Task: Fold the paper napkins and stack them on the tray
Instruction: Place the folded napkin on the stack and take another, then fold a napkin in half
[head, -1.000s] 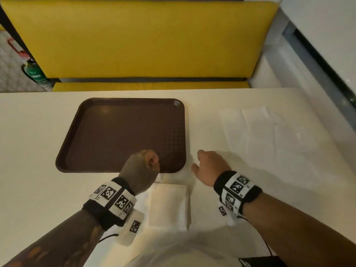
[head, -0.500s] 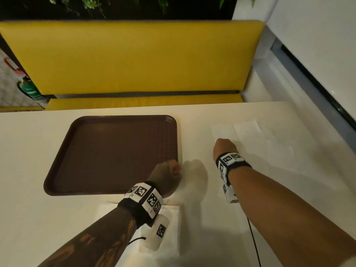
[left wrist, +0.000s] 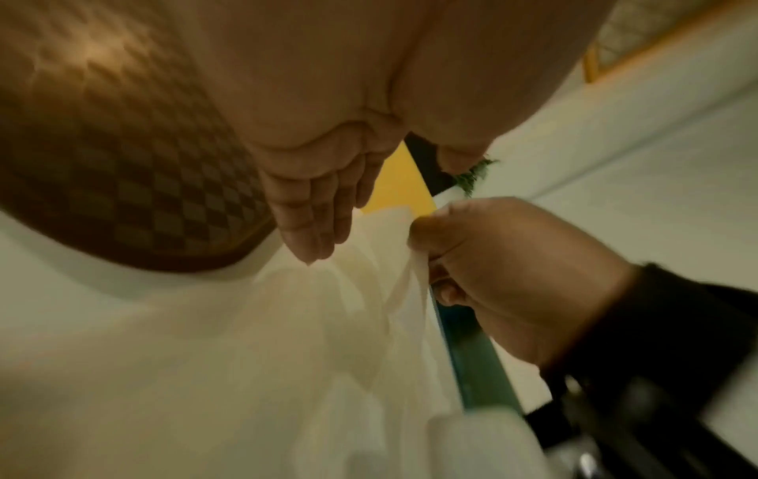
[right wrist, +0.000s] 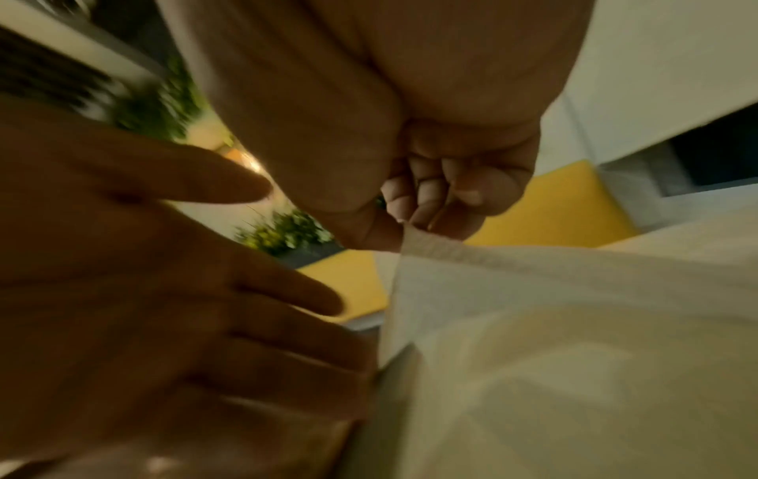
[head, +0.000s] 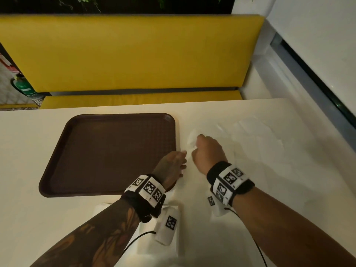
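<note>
A brown tray [head: 107, 151] lies empty on the cream table [head: 57, 218], and its textured floor [left wrist: 123, 162] shows in the left wrist view. My right hand [head: 194, 149] pinches the edge of a white napkin [head: 190, 139] and holds it lifted just right of the tray. The pinch on the napkin's edge [right wrist: 426, 236] is plain in the right wrist view. My left hand [head: 182, 160] hovers beside it with its fingers [left wrist: 315, 227] straight, close to the hanging napkin [left wrist: 349, 308]; whether they touch it I cannot tell. A folded napkin [head: 152, 247] lies under my left wrist.
Several unfolded white napkins [head: 260, 135] lie spread on the table right of my right hand. A yellow bench [head: 125, 54] runs along the table's far edge. A wall with a dark ledge [head: 317, 74] borders the right side.
My right hand reached out to the spread napkins, then came back toward the tray with one pinched and lifted. My left hand moved forward and its fingers straightened.
</note>
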`<act>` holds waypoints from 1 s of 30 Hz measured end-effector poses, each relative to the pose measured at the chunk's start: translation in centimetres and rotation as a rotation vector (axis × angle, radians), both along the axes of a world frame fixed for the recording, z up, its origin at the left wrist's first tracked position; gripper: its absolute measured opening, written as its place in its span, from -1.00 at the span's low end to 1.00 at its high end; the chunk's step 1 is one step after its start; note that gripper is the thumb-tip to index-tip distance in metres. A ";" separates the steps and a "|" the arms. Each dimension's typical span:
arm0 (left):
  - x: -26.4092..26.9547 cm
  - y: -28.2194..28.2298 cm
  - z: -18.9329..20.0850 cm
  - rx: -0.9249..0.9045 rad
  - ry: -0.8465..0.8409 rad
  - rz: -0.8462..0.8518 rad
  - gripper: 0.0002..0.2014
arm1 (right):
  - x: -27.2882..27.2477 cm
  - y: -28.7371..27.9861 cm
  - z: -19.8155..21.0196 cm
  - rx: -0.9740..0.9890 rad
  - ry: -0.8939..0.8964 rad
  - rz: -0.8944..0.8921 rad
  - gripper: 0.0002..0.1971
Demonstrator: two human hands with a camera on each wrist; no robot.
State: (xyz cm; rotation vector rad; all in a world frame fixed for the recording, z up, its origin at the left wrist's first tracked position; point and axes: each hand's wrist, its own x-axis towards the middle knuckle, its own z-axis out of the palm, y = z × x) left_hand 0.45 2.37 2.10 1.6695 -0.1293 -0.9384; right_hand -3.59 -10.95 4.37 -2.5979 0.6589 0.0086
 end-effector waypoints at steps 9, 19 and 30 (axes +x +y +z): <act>0.0 2.1 2.7 -0.454 0.109 0.201 -0.86 | -3.3 5.1 2.3 0.234 -0.267 0.309 -0.86; 2.8 6.7 7.1 -0.534 -0.053 0.089 -0.70 | -2.2 -2.1 4.8 0.415 -0.280 -0.090 -0.74; 4.7 10.1 8.1 -0.531 -0.079 0.057 -0.70 | -1.7 -1.2 4.6 1.360 -0.054 -0.019 -0.64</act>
